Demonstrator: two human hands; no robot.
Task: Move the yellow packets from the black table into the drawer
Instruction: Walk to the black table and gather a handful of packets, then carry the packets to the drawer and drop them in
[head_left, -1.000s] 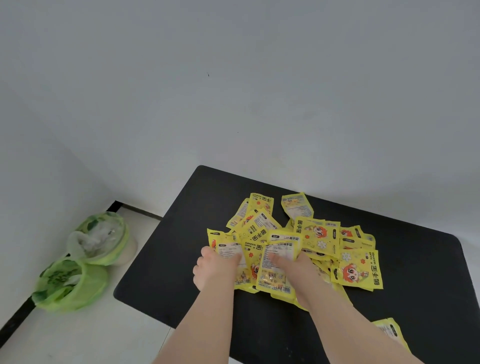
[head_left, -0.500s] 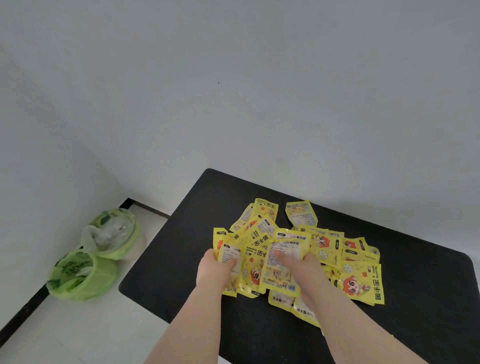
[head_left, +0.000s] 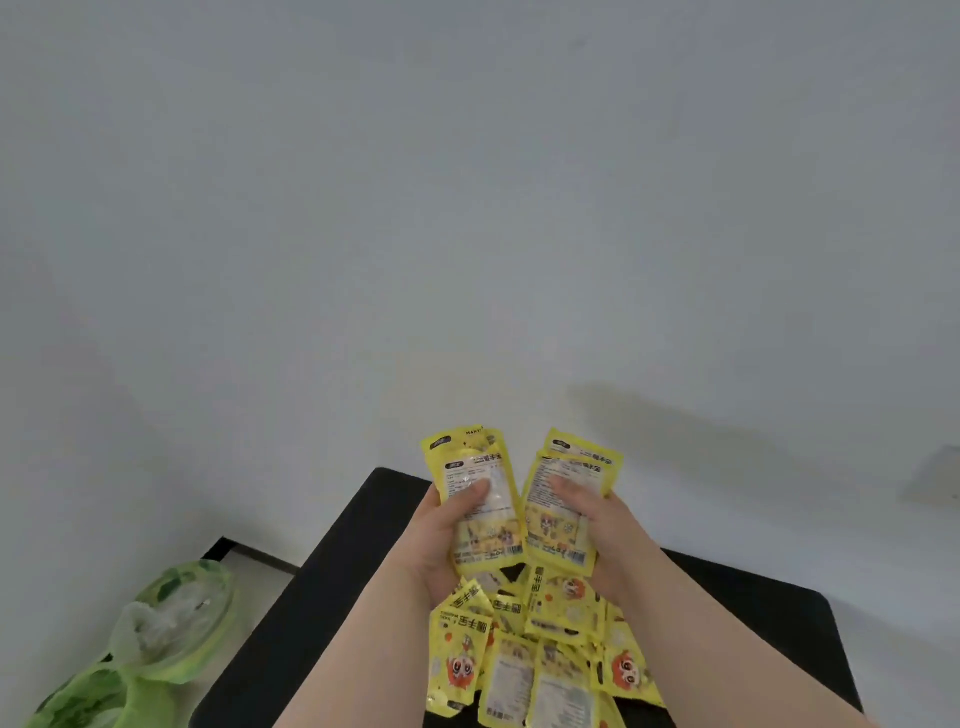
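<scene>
Both hands are raised toward the camera, each gripping its own load. The left hand (head_left: 436, 545) curls round 1 fan of yellow packets, the left bundle (head_left: 488, 540), with the thumb pressed flat across the printed back. The right hand (head_left: 613, 530) clamps the right bundle (head_left: 556, 530) the same way. Both bundles stand roughly upright, long axes pointing up and away from the wrists, and they lean apart at the top while their lower corners nearly meet. At least 2 packets show in each; I cannot tell the exact count.

Directly below the hands, between the 2 forearms, lies the pile of yellow packets (head_left: 524, 670), overlapping in all directions on the black table (head_left: 311, 613). Neither hand is clearly nearer to it.

Left of the table, on the floor, sit green plastic bags (head_left: 166, 629). Beyond everything stands a plain wall (head_left: 467, 208).

No drawer is in view, so the carry direction cannot be read here; my guess is that the person must turn away from the table before letting go.
</scene>
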